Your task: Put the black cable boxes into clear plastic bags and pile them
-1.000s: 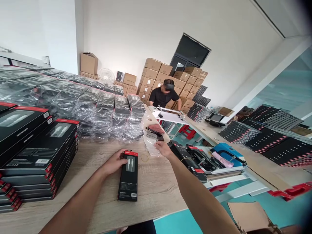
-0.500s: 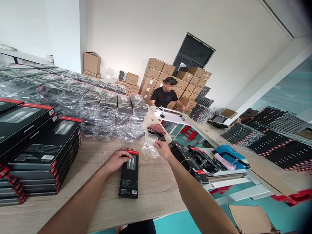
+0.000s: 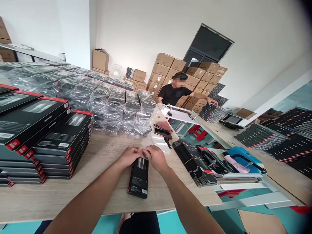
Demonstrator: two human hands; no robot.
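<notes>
A slim black cable box (image 3: 138, 180) with a red top edge lies in front of me on the wooden table. Its window shows white cable plugs. My left hand (image 3: 130, 155) is closed, fingertips pinching the top end of this box. My right hand (image 3: 156, 157) meets it there, also closed, with thumb and fingers at the same end. Whether a small item sits between the fingertips I cannot tell. To the left rise stacks of the same kind of boxes (image 3: 65, 131).
Plastic-wrapped box bundles (image 3: 109, 100) fill the table's far left. A phone (image 3: 162, 132) lies beyond my hands. Right of them are banded flat black boxes (image 3: 192, 162) and a blue case (image 3: 240, 156). Across the gap, a person in a black shirt (image 3: 172, 94) touches a box stack.
My right hand has come from the table's far edge to the box's top end, beside my left hand. The view has shifted. The other person's arm now reaches out to a stack.
</notes>
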